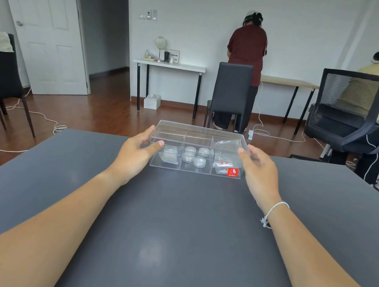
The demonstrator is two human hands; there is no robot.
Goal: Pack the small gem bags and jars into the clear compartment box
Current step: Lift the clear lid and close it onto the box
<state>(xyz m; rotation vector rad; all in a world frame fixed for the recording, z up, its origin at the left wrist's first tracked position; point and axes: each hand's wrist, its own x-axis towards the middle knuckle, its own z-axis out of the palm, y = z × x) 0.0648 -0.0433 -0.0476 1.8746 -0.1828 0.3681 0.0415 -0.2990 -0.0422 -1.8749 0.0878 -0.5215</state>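
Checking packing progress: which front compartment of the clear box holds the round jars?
The middle front compartment: it holds several round clear jars. The left one holds a plain clear bag, and the right one bags with red bits.

Two hands at a clear compartment box on a grey table.
Left hand and right hand grip its tilted lid; jars and bags inside.
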